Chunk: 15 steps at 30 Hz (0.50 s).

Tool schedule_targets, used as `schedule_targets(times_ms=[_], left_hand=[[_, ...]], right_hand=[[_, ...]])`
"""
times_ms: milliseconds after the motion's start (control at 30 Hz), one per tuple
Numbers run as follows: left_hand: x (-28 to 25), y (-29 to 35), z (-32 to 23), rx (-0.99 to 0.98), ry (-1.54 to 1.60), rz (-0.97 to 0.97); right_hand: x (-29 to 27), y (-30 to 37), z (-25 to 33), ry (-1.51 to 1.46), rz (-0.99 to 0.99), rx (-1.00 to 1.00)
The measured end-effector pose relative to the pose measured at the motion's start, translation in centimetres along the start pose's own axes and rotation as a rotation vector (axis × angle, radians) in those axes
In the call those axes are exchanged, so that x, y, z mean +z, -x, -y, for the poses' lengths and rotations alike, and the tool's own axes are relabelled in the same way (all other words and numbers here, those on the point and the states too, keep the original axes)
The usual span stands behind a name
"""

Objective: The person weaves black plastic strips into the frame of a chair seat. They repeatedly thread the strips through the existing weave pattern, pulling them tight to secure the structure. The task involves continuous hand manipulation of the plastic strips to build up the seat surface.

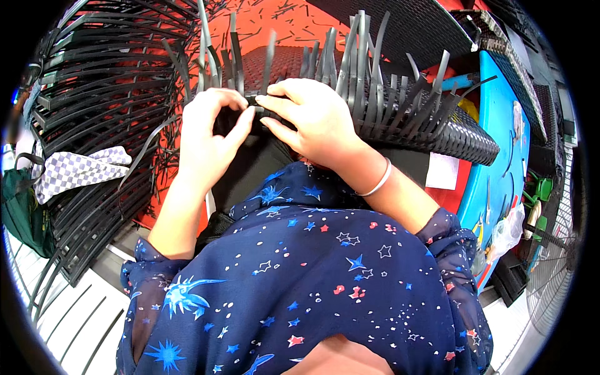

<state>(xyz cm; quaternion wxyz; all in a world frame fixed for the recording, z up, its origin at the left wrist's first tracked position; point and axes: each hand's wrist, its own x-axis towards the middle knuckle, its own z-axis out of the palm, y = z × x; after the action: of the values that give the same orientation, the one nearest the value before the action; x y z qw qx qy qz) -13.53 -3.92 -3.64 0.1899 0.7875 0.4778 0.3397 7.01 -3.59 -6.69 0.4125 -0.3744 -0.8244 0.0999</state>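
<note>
A dark woven panel point(465, 139) of flat plastic strips lies across my lap, with several loose strip ends point(357, 69) standing up along its edge. My left hand point(209, 125) is closed, thumb and fingers pinched on a black strip at that edge. Facing it, my right hand point(312, 119) wears a pale band on the wrist. Its fingers and thumb close on the same edge, their tips almost meeting my left hand. The exact piece between the fingertips is small and partly hidden by them.
Long black strips point(119, 69) hang in rows at the left, beside a checkered cloth point(81, 172). Cut scraps point(275, 15) litter the red floor ahead. At the right stands a blue table point(500, 181) with tools and a plastic bag point(507, 231). A fan guard point(550, 275) is behind it.
</note>
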Motion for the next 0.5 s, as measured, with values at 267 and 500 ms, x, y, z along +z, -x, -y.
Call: schedule_targets(times_ms=[267,500], left_hand=[[1.2,1.5,1.1,0.124,0.437,0.073],[1.7,2.4,1.2,0.033,0.636,0.072]], right_hand=[[0.1,-0.1,0.1,0.015,-0.019,0.004],[0.1,-0.4,0.2,-0.023,-0.018,0.017]])
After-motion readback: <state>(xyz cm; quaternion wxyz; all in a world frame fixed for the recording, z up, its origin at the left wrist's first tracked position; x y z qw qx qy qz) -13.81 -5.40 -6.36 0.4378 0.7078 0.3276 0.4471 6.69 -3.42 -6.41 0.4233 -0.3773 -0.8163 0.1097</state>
